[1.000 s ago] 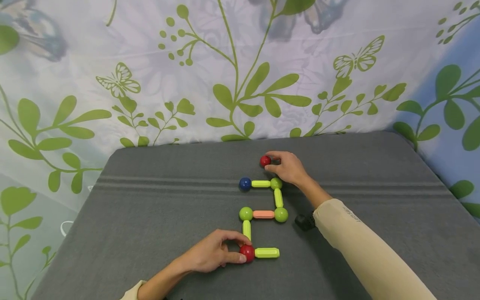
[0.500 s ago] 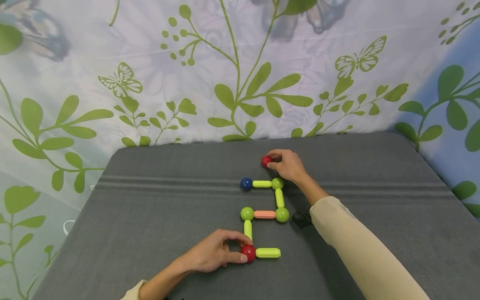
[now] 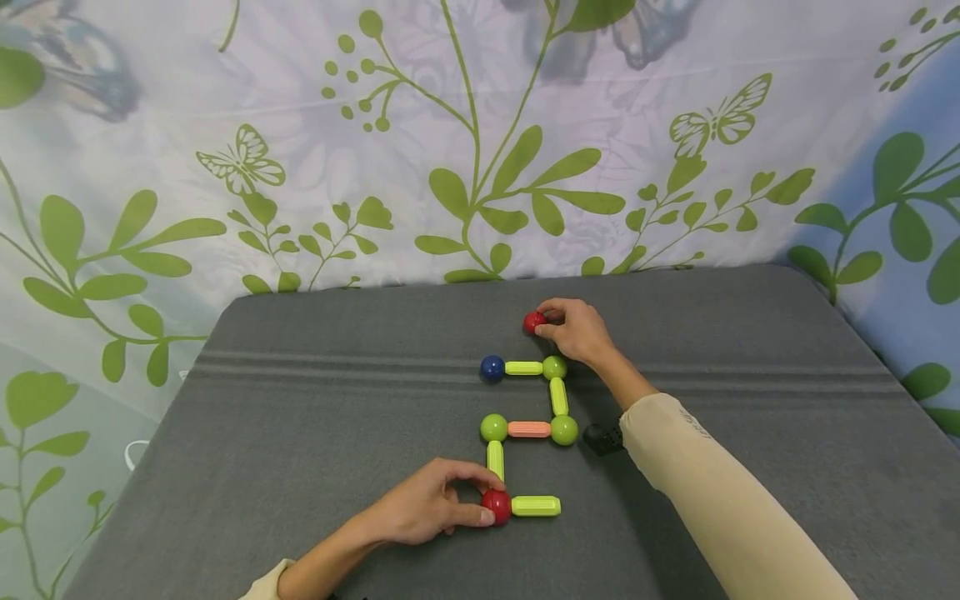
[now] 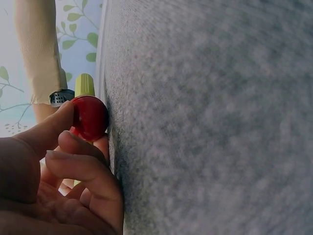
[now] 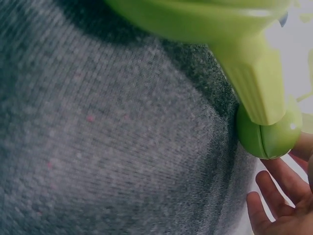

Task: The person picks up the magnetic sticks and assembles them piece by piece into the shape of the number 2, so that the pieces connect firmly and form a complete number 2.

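Observation:
Near the front of the table, my left hand (image 3: 429,506) pinches a red ball (image 3: 497,507) between thumb and fingers. From that ball a yellow-green rod (image 3: 536,506) points right, and another yellow-green rod (image 3: 496,462) runs back to a green ball (image 3: 493,427). An orange rod (image 3: 529,429) links it to a second green ball (image 3: 564,430). Farther back, a yellow-green rod (image 3: 558,397) leads to a third green ball (image 3: 554,367), then a short rod (image 3: 523,367) to a blue ball (image 3: 492,368). Behind these, my right hand (image 3: 577,329) pinches a smaller-looking red ball (image 3: 534,322).
Dark grey cloth covers the table (image 3: 337,433). A leaf-patterned curtain (image 3: 360,150) hangs along its back edge. The black wrist camera (image 3: 602,439) sits under the right forearm, to the right of the nearer green ball.
The view shifts slightly between the first two frames. Both hands keep their hold on the red balls, and the chain of rods and balls stays as it was.

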Motion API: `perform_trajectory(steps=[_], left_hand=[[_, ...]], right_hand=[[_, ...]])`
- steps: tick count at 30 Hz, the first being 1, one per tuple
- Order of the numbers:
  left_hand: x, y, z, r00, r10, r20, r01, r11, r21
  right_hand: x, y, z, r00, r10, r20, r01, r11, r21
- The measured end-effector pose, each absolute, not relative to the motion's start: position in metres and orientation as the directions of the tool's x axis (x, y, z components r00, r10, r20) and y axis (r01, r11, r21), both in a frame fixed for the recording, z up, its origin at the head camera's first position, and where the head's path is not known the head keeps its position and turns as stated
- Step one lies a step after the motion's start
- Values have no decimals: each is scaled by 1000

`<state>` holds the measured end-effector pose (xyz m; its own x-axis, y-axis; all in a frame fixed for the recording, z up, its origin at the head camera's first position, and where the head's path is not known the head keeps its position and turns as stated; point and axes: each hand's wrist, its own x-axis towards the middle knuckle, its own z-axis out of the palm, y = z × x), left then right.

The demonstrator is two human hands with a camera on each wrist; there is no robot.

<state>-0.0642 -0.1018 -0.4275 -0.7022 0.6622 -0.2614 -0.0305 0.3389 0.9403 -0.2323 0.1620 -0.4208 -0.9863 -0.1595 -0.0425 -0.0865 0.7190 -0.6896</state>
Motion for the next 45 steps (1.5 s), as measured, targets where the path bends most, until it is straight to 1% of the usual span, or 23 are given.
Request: perform_trajectory(steps=[19,28,35,45], left_hand=[[-64,-101,-430,-697,666,-267,-35,340,940],[-64,-103,-428,-693,670,-266,-29,342,939],[-64,-103,-428,-696,668,-263,-32,337,941],[-65,-105,-429,-682,682,-264,-34,331,943]], right_hand=[[-229,164,-422,-987,-163,-8,-115,731,-672],[-225,163,-421,-982,-183,50,-169,722,-671],[-219,162,-419,-977,-204,66,-195,718,-668],[-209,165,-417,-960,-243,137,-271,693,-668]])
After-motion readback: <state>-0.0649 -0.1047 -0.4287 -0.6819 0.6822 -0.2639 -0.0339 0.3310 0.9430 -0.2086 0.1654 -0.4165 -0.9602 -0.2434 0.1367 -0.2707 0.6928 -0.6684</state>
